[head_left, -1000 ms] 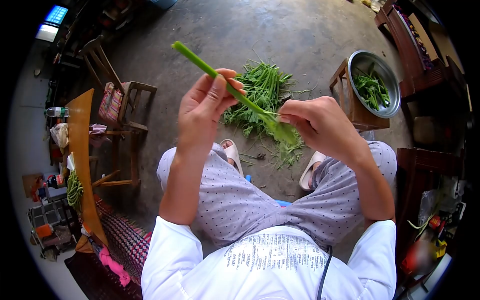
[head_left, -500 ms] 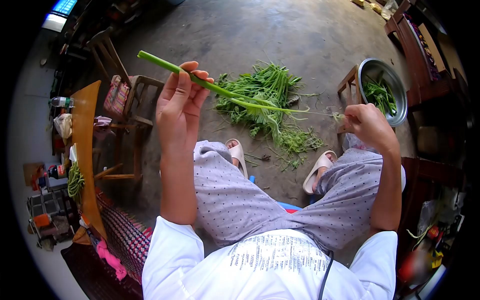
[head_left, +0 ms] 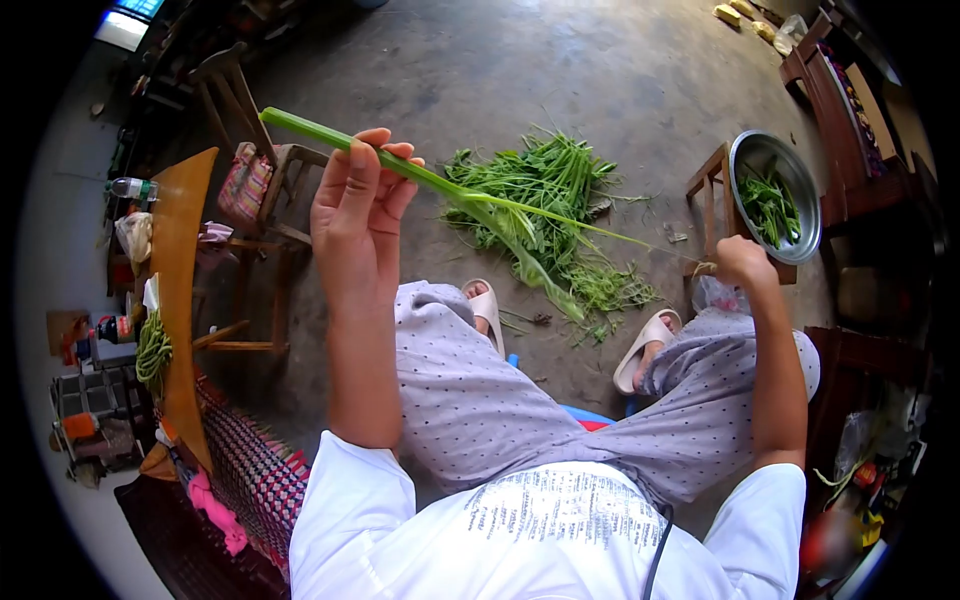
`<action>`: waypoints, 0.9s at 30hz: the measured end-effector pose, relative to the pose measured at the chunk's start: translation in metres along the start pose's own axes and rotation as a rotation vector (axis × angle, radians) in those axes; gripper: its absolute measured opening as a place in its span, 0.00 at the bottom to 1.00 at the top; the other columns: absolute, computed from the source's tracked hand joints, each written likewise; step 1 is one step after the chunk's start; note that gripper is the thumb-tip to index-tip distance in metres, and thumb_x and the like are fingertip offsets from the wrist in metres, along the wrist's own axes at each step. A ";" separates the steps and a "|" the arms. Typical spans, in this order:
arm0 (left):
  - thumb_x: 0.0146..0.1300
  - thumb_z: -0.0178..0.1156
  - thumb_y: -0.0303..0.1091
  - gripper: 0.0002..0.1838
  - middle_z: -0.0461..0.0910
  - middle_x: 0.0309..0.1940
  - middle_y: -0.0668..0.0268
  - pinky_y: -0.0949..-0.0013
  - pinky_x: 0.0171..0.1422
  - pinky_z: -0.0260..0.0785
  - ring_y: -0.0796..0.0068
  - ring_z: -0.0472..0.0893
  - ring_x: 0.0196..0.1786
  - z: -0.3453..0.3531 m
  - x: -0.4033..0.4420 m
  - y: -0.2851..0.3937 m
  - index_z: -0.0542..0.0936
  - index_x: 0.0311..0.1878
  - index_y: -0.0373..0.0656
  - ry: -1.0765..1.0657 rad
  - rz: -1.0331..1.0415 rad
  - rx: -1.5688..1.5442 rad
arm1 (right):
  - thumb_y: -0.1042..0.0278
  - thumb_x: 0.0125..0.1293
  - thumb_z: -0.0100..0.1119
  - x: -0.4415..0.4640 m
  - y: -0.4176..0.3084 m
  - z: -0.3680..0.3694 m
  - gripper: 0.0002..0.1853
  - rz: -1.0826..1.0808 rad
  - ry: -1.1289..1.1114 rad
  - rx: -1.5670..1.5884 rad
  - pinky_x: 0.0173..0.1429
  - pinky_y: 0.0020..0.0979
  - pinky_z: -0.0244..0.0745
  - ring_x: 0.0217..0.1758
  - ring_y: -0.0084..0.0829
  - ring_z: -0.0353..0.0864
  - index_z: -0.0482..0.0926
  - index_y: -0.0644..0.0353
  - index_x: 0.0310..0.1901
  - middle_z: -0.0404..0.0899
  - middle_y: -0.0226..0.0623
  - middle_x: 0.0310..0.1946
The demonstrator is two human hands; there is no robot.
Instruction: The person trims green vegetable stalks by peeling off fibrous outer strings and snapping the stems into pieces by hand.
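Note:
My left hand [head_left: 350, 215] pinches a long green vegetable stalk [head_left: 315, 132] between thumb and fingers, its cut end pointing up and left. Leafy lower parts of the stalk droop over a pile of leafy greens [head_left: 540, 175] on the floor. My right hand [head_left: 746, 264] is closed near my right knee. A thin stringy strip [head_left: 622, 237] runs taut from the stalk toward the right fingers, and its far end is hard to make out.
A metal basin [head_left: 814, 190] with cut green stalks rests on a wooden stool [head_left: 709, 195] at the right. Left stand a wooden chair [head_left: 228, 90] and a table [head_left: 180, 230] with a bottle and bags. My slippered feet flank the pile's near edge.
My right hand has moved down and to the right, drawing the strip further from the stalk. The stalk's leafy end now hangs lower; the left hand keeps its hold.

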State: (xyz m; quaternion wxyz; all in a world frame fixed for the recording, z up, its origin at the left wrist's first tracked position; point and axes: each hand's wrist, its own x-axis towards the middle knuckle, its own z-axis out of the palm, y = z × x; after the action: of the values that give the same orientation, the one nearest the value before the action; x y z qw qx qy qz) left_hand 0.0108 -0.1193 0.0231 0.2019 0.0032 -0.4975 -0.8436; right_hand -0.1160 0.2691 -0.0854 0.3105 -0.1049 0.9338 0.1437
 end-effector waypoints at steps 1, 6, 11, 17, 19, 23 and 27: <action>0.69 0.56 0.36 0.16 0.80 0.43 0.58 0.73 0.53 0.77 0.72 0.81 0.48 -0.004 -0.001 0.002 0.73 0.54 0.35 -0.032 0.000 -0.002 | 0.73 0.54 0.59 0.013 -0.001 0.013 0.13 -0.001 -0.082 -0.056 0.53 0.40 0.78 0.49 0.46 0.83 0.84 0.64 0.41 0.82 0.50 0.44; 0.68 0.58 0.37 0.15 0.81 0.40 0.58 0.75 0.48 0.79 0.74 0.82 0.43 -0.002 -0.007 0.008 0.75 0.51 0.35 0.054 0.030 0.017 | 0.70 0.59 0.55 0.056 -0.003 0.072 0.17 0.027 -0.171 -0.109 0.56 0.40 0.77 0.56 0.43 0.80 0.82 0.61 0.49 0.79 0.47 0.54; 0.66 0.60 0.38 0.15 0.83 0.38 0.58 0.77 0.45 0.80 0.73 0.84 0.39 -0.014 -0.014 0.013 0.77 0.48 0.36 0.073 0.047 -0.033 | 0.66 0.61 0.55 0.089 0.030 0.106 0.16 0.117 -0.121 -0.054 0.54 0.41 0.78 0.55 0.43 0.80 0.83 0.58 0.49 0.80 0.44 0.52; 0.69 0.57 0.38 0.15 0.83 0.39 0.57 0.73 0.46 0.80 0.69 0.84 0.41 -0.015 -0.022 0.010 0.76 0.50 0.35 0.045 -0.007 0.048 | 0.54 0.62 0.60 0.087 -0.024 0.090 0.25 -0.350 -0.183 0.091 0.54 0.37 0.75 0.51 0.48 0.81 0.77 0.62 0.55 0.81 0.54 0.46; 0.69 0.55 0.37 0.15 0.83 0.40 0.56 0.71 0.47 0.80 0.68 0.84 0.42 -0.012 -0.023 0.005 0.76 0.51 0.35 0.001 -0.032 0.057 | 0.56 0.65 0.58 0.075 -0.039 0.083 0.27 -0.512 -0.072 0.433 0.52 0.36 0.75 0.48 0.46 0.82 0.71 0.60 0.62 0.81 0.54 0.47; 0.70 0.54 0.36 0.15 0.82 0.41 0.56 0.69 0.48 0.79 0.67 0.84 0.43 -0.008 -0.024 0.001 0.76 0.52 0.35 -0.058 -0.064 0.060 | 0.70 0.62 0.58 0.061 -0.056 0.057 0.27 -0.613 -0.082 0.549 0.48 0.35 0.75 0.40 0.39 0.83 0.69 0.58 0.64 0.83 0.50 0.41; 0.70 0.54 0.36 0.15 0.82 0.42 0.55 0.69 0.48 0.79 0.67 0.84 0.44 -0.003 -0.023 -0.004 0.75 0.53 0.35 -0.093 -0.079 0.051 | 0.73 0.61 0.58 0.019 -0.078 0.012 0.25 -0.572 0.015 0.443 0.45 0.35 0.75 0.36 0.36 0.83 0.72 0.59 0.61 0.84 0.49 0.35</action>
State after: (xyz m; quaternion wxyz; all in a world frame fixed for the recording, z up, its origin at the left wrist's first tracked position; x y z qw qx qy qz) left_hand 0.0314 -0.1126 0.0134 0.1452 -0.0114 -0.5272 -0.8372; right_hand -0.1023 0.1983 -0.1222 0.3464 -0.2931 0.8774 -0.1554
